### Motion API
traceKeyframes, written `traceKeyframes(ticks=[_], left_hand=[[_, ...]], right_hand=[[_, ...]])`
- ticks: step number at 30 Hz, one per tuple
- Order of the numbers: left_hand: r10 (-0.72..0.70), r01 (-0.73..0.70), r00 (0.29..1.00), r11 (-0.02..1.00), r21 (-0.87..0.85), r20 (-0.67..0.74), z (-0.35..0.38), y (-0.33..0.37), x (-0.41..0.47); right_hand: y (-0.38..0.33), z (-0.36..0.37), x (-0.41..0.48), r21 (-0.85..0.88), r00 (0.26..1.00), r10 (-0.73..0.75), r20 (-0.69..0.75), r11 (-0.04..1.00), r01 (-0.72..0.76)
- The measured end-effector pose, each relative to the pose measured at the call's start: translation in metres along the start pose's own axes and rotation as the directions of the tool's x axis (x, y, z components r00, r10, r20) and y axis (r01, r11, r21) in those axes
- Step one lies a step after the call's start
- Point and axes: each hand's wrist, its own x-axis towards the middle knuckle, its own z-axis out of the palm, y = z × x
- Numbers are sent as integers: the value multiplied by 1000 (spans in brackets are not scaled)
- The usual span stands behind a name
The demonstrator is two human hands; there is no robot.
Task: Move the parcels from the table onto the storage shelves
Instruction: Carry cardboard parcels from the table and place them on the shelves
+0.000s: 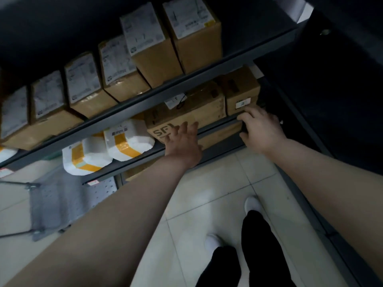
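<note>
Left hand [184, 141] lies flat with its fingers spread against the printed front face of the large carton [199, 112], which sits on the middle shelf [124, 165] with its front corner apparently proud of the shelf lip. Right hand [262, 131] is at the foot of the small carton [241, 90], just beside the large one, fingertips at the lip and thumb below it; whether it grips the lip or merely rests there cannot be told in this dim light. Assessed step: seating the large carton fully. Hazard one: pressure applied at one corner only may skew the carton, wedging it against the small carton or leaving it overhanging, from where it could tip to the floor by the person's feet. Hazard two: the right fingers lie where a sliding carton meets the lip, a pinch point. Hazard three: to the left, the white foam parcels [128, 139] stand close alongside and could be nudged outward. Beyond, the upper shelf [145, 98] sits low over the carton's top, where a loose label may snag; its row of labelled boxes [153, 59] appears stable.
</note>
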Motion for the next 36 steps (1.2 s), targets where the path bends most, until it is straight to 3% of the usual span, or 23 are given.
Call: traceKeyframes(ticks=[6, 13, 20, 29, 32, 36], left_hand=[[-65, 63, 997, 997, -45, -47, 45, 3, 55], [-142, 147, 943, 989, -6, -303, 79, -7, 115], [-154, 156, 901, 987, -28, -405, 94, -5, 135], [-124, 130, 930, 991, -7, -346, 85, -5, 139], [-97, 79, 930, 995, -64, -355, 89, -10, 124], [-129, 77, 942, 982, -174, -309, 102, -33, 90]], right_hand=[[29, 52, 56, 30, 1000, 15, 24, 999, -16], [51, 89, 109, 50, 982, -43, -182, 997, 53], [50, 102, 143, -22, 990, 31, -139, 999, -34], [49, 94, 150, 3, 995, 34, -96, 999, -34], [35, 97, 137, 56, 988, 65, -143, 997, -57], [4, 102, 98, 46, 971, -10, -240, 999, 22]])
